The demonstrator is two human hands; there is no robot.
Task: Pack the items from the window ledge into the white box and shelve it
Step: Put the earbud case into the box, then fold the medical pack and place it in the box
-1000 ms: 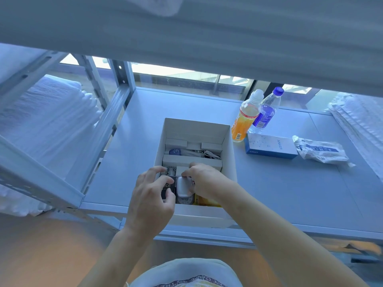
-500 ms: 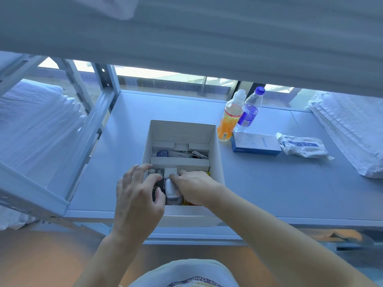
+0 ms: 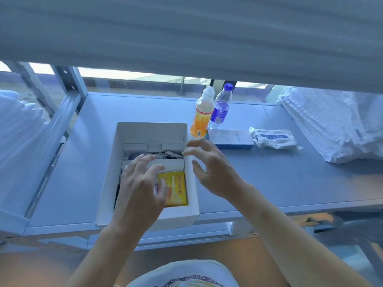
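The open white box [image 3: 108, 179] sits on the grey ledge [image 3: 269, 183], near its front edge. Inside lie a yellow packet [image 3: 176, 189], white cardboard dividers and small dark items at the back. My left hand [image 3: 138, 189] hovers over the box's left half with fingers spread, holding nothing and hiding what lies beneath it. My right hand [image 3: 211, 168] is raised above the box's right wall, fingers spread and empty. Right of the box stand an orange drink bottle [image 3: 202, 116] and a blue-capped water bottle [image 3: 221, 108], with a blue-and-white carton [image 3: 230, 138] and a crinkled white pouch [image 3: 273, 138].
Folded white linen [image 3: 335, 125] is stacked at the ledge's right end. A metal shelf frame [image 3: 51, 129] with more white linen [image 3: 18, 129] stands at the left. A grey shelf board [image 3: 186, 34] overhangs the top. Windows run behind the ledge.
Both hands have lifted out of the box's front compartment and let go of the grey item there. The right hand has moved right, uncovering the yellow packet.
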